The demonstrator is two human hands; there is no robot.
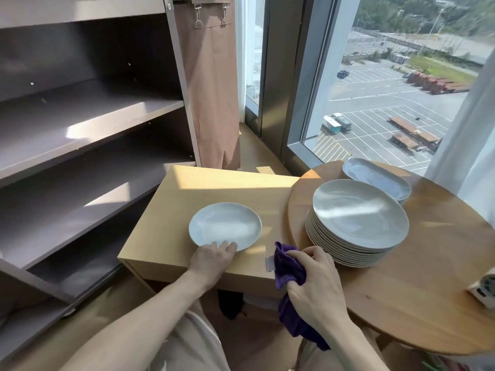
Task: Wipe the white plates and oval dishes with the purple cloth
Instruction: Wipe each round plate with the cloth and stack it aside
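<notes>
A grey shelf unit [80,124] fills the left, with a brown curtain [211,89] hanging at its 3 o'clock. Below them stands a pale, rectangular counter [214,186], and on it, toward the near edge, lies one white plate [225,226], right side up.

The left hand [213,259] rests palm down at the plate's 6 o'clock. Its fingers [227,246] lie close together and fairly straight over the near rim, touching it and not curled around it.

At the plate's 4 o'clock, the right hand [316,287] hovers over the near right corner of the pale counter. Its fingers [308,253] are clamped on the bunched purple cloth [289,266]. One end of the cloth sticks up at the hand's 11 o'clock, the other hangs down below the wrist. The cloth is clear of the plate.

At the hand's 1 o'clock, a tall stack of plates [359,215] sits on a round counter [428,290]. A shorter stack of oval dishes [375,178] stands at the plate stack's 1 o'clock, just beside it.

A window [375,89] lies at 12 o'clock of both stacks. A white device [484,287] sits at the round counter's 3 o'clock edge, partly cut off by the frame.
</notes>
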